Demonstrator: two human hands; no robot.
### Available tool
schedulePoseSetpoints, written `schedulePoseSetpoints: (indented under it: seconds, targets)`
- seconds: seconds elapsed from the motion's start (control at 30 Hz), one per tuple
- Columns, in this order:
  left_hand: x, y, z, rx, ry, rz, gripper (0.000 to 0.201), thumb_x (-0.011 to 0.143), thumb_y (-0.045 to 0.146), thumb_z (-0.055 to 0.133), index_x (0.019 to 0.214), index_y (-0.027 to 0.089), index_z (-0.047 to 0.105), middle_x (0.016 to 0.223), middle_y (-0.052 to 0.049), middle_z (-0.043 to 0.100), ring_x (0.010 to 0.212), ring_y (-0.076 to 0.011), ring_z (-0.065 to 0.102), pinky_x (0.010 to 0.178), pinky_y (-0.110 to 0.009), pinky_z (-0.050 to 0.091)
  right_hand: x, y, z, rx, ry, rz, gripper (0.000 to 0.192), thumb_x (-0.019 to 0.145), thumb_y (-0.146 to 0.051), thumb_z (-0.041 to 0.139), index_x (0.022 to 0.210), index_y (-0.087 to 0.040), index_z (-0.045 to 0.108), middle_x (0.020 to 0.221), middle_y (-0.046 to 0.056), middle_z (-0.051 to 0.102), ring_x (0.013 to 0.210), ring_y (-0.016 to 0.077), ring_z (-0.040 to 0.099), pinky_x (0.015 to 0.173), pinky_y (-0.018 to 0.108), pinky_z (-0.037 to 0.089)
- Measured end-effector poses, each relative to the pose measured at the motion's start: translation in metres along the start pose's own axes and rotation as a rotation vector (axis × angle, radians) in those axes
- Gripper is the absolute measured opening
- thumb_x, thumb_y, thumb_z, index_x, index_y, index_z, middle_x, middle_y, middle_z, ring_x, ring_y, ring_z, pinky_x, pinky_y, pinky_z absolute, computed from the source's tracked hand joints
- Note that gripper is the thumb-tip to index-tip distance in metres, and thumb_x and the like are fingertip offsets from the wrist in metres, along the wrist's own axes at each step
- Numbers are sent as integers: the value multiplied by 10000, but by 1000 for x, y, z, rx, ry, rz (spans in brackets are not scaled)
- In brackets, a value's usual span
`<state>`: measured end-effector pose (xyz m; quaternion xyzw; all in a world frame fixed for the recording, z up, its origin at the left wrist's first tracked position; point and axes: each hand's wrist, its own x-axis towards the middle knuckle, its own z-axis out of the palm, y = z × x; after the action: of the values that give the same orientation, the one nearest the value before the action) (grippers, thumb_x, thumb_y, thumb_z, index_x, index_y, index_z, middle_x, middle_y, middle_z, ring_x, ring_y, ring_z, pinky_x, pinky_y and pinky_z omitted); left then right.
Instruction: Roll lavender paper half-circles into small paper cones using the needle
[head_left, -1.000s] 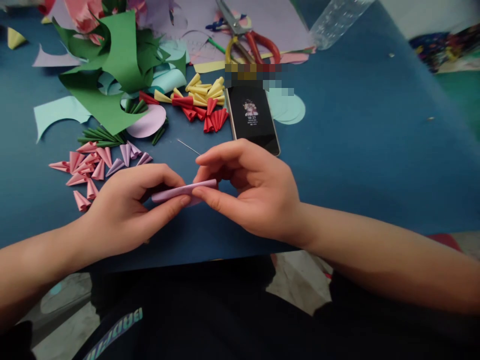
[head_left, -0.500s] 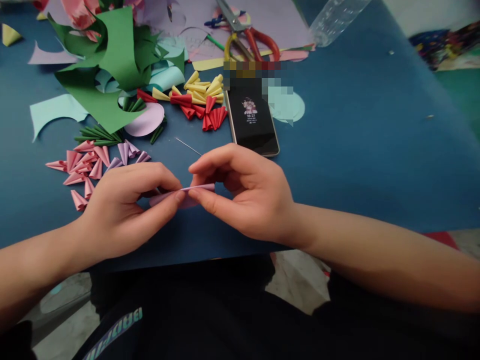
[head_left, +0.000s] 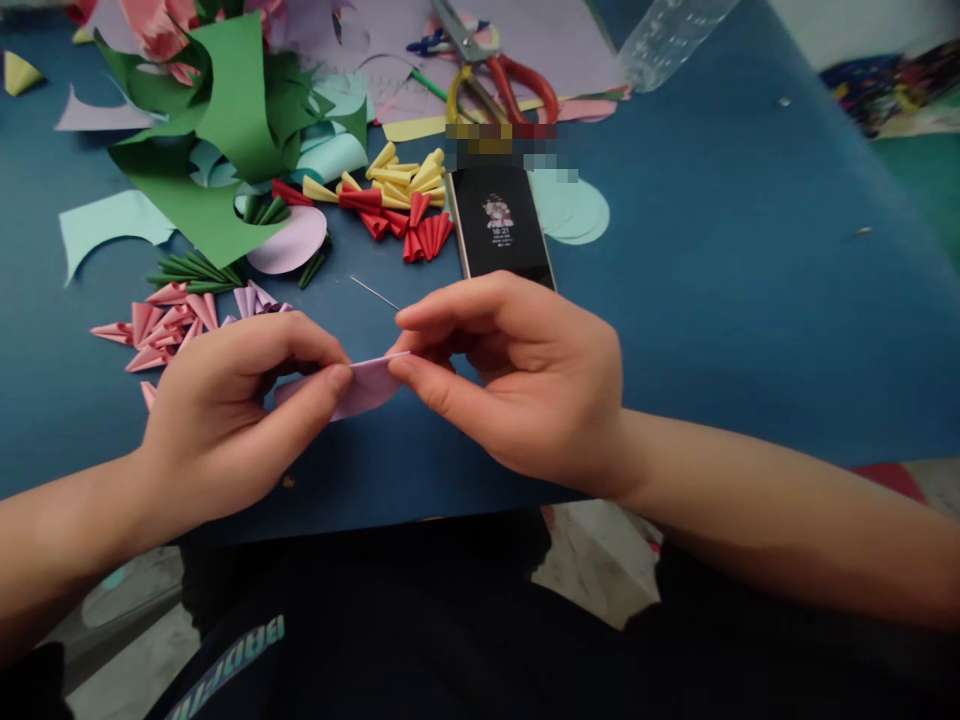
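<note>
Between my two hands is a piece of light purple paper (head_left: 370,388), its upper edge folded or rolled over. My left hand (head_left: 244,410) pinches it between thumb and forefinger at the left. The thumb and fingertips of my right hand (head_left: 517,375) grip its right end. A thin metal needle (head_left: 375,293) points out to the upper left beside my right forefinger; whether it lies on the table or is held, I cannot tell. Small pink paper cones (head_left: 161,335) and purple paper cones (head_left: 255,298) lie just behind my left hand, which partly covers them.
Green paper cones (head_left: 196,272), red cones (head_left: 429,235) and yellow cones (head_left: 409,180) lie farther back. A phone (head_left: 506,225) rests behind my right hand, beside pale blue paper discs (head_left: 577,212). Scissors (head_left: 517,90), green paper scraps (head_left: 236,100) and a clear plastic bottle (head_left: 671,45) are at the back.
My right hand has shifted right and slightly up, my left hand slightly left. More of the purple paper shows between them, and my right hand covers the phone's lower end.
</note>
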<state>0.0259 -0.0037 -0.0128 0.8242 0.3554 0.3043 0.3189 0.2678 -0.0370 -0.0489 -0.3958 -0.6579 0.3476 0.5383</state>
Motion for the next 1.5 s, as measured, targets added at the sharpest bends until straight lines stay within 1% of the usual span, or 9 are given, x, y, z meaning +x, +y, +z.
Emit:
schedulePoseSetpoints:
  seconds: [0.13, 0.27, 0.4, 0.67, 0.87, 0.93, 1.13, 1.3, 1.5]
  targets:
    - [0, -2, 0, 31, -21, 9, 107, 1087, 274, 689, 984, 266, 717, 883, -1, 771, 748, -175, 694, 640, -355, 521, -1, 0, -2, -30, 11, -13, 184, 1015, -254, 841, 1193, -217, 814, 1021, 39, 848, 882, 179, 807, 812, 332, 730]
    - [-1, 0, 1, 70, -60, -17, 129, 1103, 339, 675, 995, 281, 716, 901, -2, 792, 747, -185, 715, 651, -375, 543, 1, 2, -2, -51, -48, -42, 213, 1022, -235, 808, 1234, -220, 804, 1055, 43, 849, 907, 185, 802, 792, 335, 710]
    - [-1, -1, 4, 3, -71, -39, 121, 1100, 305, 691, 988, 266, 715, 872, 3, 776, 729, -171, 714, 638, -362, 542, 1, 5, -1, -17, -86, -47, 259, 996, -199, 833, 1252, -220, 800, 1061, 31, 843, 933, 184, 795, 789, 329, 680]
    - [6, -2, 2, 84, -54, 101, 95, 1048, 248, 718, 958, 273, 699, 820, 8, 773, 672, -169, 693, 635, -353, 533, 1, 3, -1, 56, -77, 70, 234, 989, -230, 850, 1214, -196, 796, 966, 24, 836, 849, 163, 794, 737, 303, 666]
    - [7, -1, 6, 40, -59, 109, 109, 1055, 214, 714, 960, 268, 723, 826, 3, 770, 687, -167, 708, 650, -343, 550, 0, 2, 1, 92, -95, 51, 244, 988, -180, 831, 1228, -190, 788, 1010, 32, 841, 902, 173, 809, 736, 307, 644]
    - [6, -2, 7, -2, -68, 173, 96, 1039, 185, 741, 971, 251, 739, 839, -15, 782, 720, -176, 742, 647, -326, 567, 0, 3, 4, 126, -107, 42, 248, 987, -138, 816, 1230, -181, 783, 1014, 26, 836, 908, 161, 808, 730, 294, 631]
    - [7, -1, 5, 5, -87, 163, 136, 1004, 127, 720, 933, 236, 758, 841, -32, 781, 720, -186, 744, 665, -314, 562, 2, 2, 2, 93, -132, -7, 222, 987, -117, 795, 1195, -196, 794, 1004, 15, 840, 896, 160, 795, 797, 329, 652]
    - [7, 3, 3, 7, -92, 131, 124, 1014, 144, 730, 925, 231, 735, 807, -4, 747, 687, -157, 684, 652, -303, 518, 3, -6, -5, 14, -139, 27, 173, 997, -142, 799, 1149, -222, 811, 1004, 6, 854, 886, 165, 804, 802, 336, 662]
    - [6, 2, -3, 11, -83, -29, 129, 1019, 186, 730, 901, 239, 733, 796, 26, 744, 695, -147, 651, 656, -306, 497, 10, -6, -9, -10, -35, 71, 175, 948, -172, 847, 1110, -217, 798, 937, 5, 851, 816, 171, 792, 725, 332, 655]
